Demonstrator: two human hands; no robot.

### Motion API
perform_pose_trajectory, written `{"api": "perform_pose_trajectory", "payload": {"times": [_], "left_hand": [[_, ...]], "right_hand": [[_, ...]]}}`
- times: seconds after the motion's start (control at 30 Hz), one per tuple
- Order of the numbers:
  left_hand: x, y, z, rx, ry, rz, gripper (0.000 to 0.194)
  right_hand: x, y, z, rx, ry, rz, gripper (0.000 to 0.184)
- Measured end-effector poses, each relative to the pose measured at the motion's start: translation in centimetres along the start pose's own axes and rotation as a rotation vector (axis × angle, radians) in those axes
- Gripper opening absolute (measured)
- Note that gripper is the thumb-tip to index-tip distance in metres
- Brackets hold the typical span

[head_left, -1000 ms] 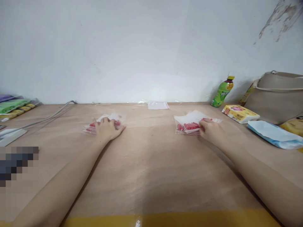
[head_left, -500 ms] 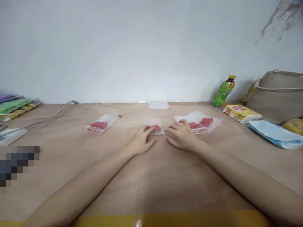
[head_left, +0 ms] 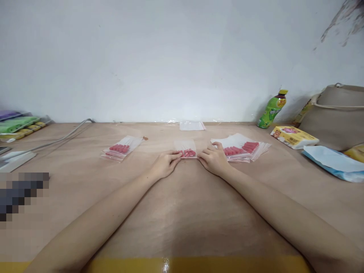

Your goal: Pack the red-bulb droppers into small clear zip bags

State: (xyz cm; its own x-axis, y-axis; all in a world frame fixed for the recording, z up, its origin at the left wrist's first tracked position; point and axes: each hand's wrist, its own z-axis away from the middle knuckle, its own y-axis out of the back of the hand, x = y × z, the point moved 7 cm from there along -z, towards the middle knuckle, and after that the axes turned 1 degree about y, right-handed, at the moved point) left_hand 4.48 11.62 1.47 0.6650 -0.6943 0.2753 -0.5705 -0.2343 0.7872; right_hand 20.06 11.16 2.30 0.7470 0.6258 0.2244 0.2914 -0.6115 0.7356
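Note:
A small clear zip bag [head_left: 185, 145] with several red rolled pieces inside lies in the middle of the table. My left hand [head_left: 167, 163] pinches its near left corner between thumb and fingers. At the near right corner my right hand [head_left: 214, 158] grips the same bag, its fingers bent. Just beyond the right hand, a spread pile of similar bags [head_left: 241, 148] holds more red pieces. To the left of my hands sits a smaller stack of filled bags [head_left: 121, 148]. What the red pieces are made of cannot be told.
A flat clear bag [head_left: 192, 126] lies by the wall. At right stand a green bottle [head_left: 272, 110], a yellow tissue pack [head_left: 294, 137], a blue-white packet [head_left: 332, 161] and a grey handbag [head_left: 335, 117]. At left are coloured packs [head_left: 21, 125] and a grey cable [head_left: 64, 138].
Both hands have closed on the bag's near edge; the right hand has come in against its right corner. The red pieces inside now show more. The view has shifted slightly.

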Motion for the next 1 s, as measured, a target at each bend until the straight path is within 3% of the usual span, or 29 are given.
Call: {"api": "perform_pose_trajectory", "payload": {"times": [0.27,0.73,1.0], "left_hand": [[1.4,0.2,0.1,0.067,-0.128,-0.049,0.028],[4.5,-3.1,-2.5,0.081,-0.31,-0.264,0.016],[5.2,-3.1,-2.8,0.067,-0.39,-0.414,0.021]], "right_hand": [[-0.4,0.9,0.2,0.041,0.076,-0.024,0.024],[-1.0,0.1,-0.1,0.021,0.091,-0.041,0.02],[-1.0,0.4,-0.1,0.019,0.111,-0.035,0.021]]}}
